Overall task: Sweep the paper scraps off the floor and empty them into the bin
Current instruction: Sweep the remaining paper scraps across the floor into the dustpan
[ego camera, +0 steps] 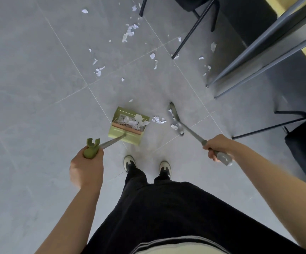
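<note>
While the left hand grips the dustpan handle, a scrap cluster lies between its mouth and the broom head, whose handle the right hand grips.

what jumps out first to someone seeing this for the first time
The green dustpan stands on the grey floor just ahead of the shoes, already holding white scraps, its handle gripped by the left hand. The right hand grips a grey broom, and more paper scraps lie scattered beyond.
</note>
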`<state>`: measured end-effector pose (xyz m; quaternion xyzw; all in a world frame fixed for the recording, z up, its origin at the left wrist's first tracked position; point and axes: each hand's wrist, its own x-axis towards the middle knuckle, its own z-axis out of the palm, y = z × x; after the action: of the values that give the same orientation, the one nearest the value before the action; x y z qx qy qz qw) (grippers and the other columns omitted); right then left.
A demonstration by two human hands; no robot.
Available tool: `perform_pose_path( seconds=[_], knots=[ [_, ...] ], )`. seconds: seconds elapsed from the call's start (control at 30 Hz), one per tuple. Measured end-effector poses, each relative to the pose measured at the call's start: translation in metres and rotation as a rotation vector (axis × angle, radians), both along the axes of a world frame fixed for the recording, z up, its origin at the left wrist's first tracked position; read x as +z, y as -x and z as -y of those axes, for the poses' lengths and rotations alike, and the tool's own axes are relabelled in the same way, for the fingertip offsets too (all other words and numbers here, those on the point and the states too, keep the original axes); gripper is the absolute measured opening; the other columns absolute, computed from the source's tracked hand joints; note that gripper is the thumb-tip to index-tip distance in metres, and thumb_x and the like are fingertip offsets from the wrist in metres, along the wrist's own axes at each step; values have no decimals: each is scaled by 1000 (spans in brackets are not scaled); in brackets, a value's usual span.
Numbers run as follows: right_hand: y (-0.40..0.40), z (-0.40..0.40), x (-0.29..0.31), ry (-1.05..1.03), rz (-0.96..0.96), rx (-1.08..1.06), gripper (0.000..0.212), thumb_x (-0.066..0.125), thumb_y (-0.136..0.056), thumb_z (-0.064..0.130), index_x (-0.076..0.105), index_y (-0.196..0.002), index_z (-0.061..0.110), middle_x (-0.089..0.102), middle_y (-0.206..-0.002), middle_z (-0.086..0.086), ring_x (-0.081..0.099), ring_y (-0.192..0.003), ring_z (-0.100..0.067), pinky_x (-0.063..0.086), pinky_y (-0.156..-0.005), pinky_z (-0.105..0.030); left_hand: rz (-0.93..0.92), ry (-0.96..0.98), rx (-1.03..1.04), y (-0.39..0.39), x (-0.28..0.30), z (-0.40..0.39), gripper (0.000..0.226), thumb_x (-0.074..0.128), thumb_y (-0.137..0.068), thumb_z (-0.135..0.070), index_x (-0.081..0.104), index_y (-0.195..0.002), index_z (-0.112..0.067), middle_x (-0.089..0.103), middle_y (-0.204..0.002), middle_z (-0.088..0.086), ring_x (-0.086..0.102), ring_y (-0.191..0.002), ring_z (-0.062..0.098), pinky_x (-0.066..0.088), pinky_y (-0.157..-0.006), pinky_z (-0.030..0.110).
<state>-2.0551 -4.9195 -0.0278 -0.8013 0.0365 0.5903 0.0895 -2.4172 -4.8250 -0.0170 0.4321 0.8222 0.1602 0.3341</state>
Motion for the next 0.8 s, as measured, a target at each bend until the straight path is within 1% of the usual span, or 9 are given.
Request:
perform_pose_path(
  seconds=[0.07, 0.17, 0.27, 0.33, 0.4, 0.53, 0.7, 0.8],
  knots=[
    [-1, -4, 10, -20, -40, -146, 7, 51, -92, -3, 50, -98, 0, 43, -65, -6, 41, -33, -11, 37, -32, -17, 5, 4, -15, 8, 2, -12, 12, 68, -83, -35, 61, -75, -31, 55, -63, -4, 52, -61, 22, 43, -60, 30],
    [2, -8, 17, -35, -56, -320, 5, 48, -93, -3, 49, -95, 1, 40, -62, -4, 39, -30, -10, 35, -30, -15, 9, 6, -33, 21, 4, -29, 18, 68, -84, -33, 58, -69, -29, 52, -61, -3, 49, -57, 20, 40, -58, 29],
    [23, -18, 13, -38, -16, -370, 6, 47, -93, -3, 49, -93, 2, 41, -65, -6, 39, -30, -10, 37, -31, -16, 16, 2, -45, 34, 5, -44, 14, 68, -84, -33, 61, -73, -27, 53, -61, -3, 49, -58, 21, 41, -58, 30],
    [40, -27, 7, -37, 31, -388, 8, 44, -93, -4, 49, -89, 2, 41, -69, -6, 39, -29, -11, 39, -34, -15, 11, -4, -42, 41, 4, -51, 9, 69, -83, -33, 65, -80, -26, 54, -62, -4, 50, -61, 22, 43, -61, 31],
    [58, -35, 2, -48, 57, -419, 13, 40, -93, -5, 45, -83, 2, 41, -70, -7, 38, -28, -12, 39, -38, -14, 6, -9, -39, 49, 3, -57, 10, 69, -83, -34, 67, -83, -24, 53, -62, -4, 51, -63, 23, 44, -63, 32],
    [90, -45, -7, -91, 16, -565, 22, 35, -93, -8, 39, -77, 6, 36, -71, -5, 36, -27, -11, 39, -36, -14, -4, -18, -10, 64, 4, -69, 12, 69, -83, -34, 67, -84, -22, 52, -61, -5, 51, -63, 23, 44, -63, 33],
    [126, -64, -9, -57, -76, -534, 19, 35, -90, -9, 44, -82, 6, 38, -67, -6, 40, -28, -13, 40, -34, -15, 0, -8, 32, 78, 4, -79, 13, 70, -83, -34, 66, -82, -22, 51, -60, -6, 46, -58, 18, 41, -62, 31],
    [150, -93, -3, -108, -145, -585, 19, 33, -90, -10, 43, -84, 5, 39, -62, -5, 39, -27, -13, 40, -35, -15, 0, 6, 53, 83, 3, -84, 15, 69, -84, -33, 63, -77, -21, 49, -59, -5, 44, -55, 17, 41, -61, 30]
  ],
)
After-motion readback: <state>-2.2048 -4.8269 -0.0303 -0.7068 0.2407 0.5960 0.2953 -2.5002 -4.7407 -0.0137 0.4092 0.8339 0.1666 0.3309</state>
